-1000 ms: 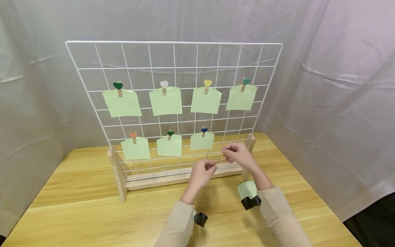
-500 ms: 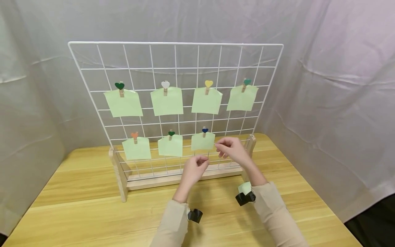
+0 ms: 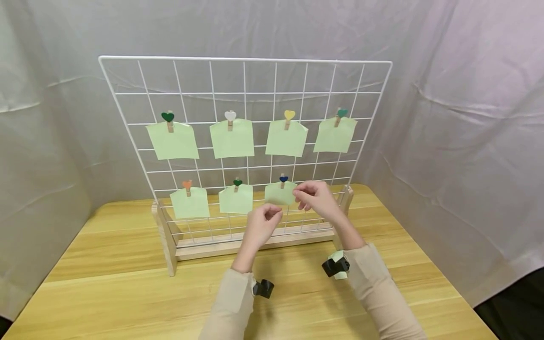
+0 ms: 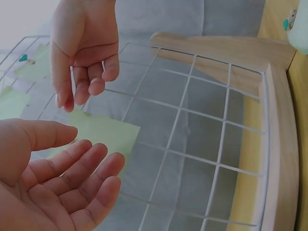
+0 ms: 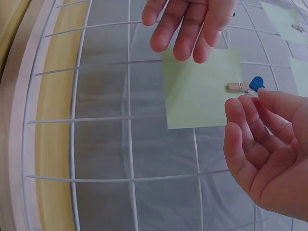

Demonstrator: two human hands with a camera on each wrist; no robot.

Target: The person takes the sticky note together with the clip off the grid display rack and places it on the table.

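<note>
On the table before the wire rack, a green note lies partly hidden by a black wrist camera. Close to the rack's lower front, the left hand and right hand have fingers loosely bent, gripping nothing visible. Beside them, a blue heart clip holds another note on the rack's lower row. Behind the rack hangs a grey curtain.

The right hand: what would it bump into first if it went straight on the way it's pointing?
Probably the pale green note under the blue heart clip: the right hand points toward it. How wide the gap is, I can't tell.
</note>
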